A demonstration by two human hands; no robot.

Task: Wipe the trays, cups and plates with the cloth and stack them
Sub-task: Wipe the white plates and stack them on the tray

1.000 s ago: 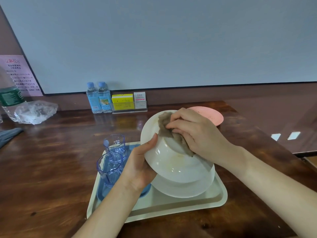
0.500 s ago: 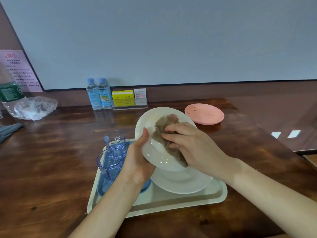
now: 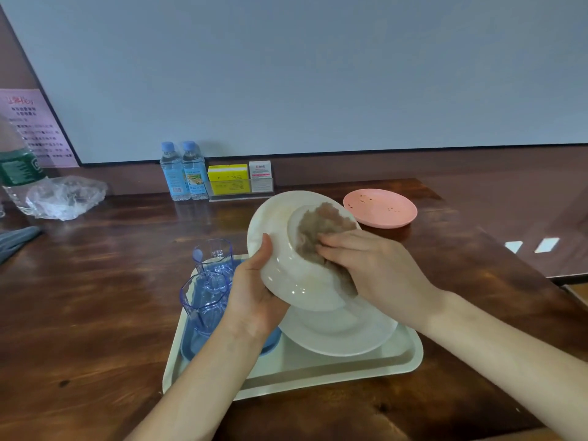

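Note:
My left hand point(image 3: 254, 294) grips the left rim of a white plate point(image 3: 286, 275), tilted up over the tray with its underside toward me. My right hand point(image 3: 375, 265) holds a brown cloth point(image 3: 318, 224) against that underside, fingers laid across it. Below them a second white plate point(image 3: 337, 335) lies on the cream tray point(image 3: 318, 374). Two clear blue cups point(image 3: 203, 294) stand on a blue dish point(image 3: 270, 343) at the tray's left. A pink plate point(image 3: 380, 208) with crumbs sits on the table behind, to the right.
Two small water bottles point(image 3: 183, 173), a yellow box point(image 3: 227, 179) and a card holder point(image 3: 261, 176) line the back wall. A large bottle point(image 3: 16, 167) and a crumpled plastic bag point(image 3: 66, 195) sit far left. The table edge drops off at right.
The cloth has moved from the plate's upper rim onto the middle of its underside. The plate has shifted slightly up and away from the tray; my left hand's grip holds.

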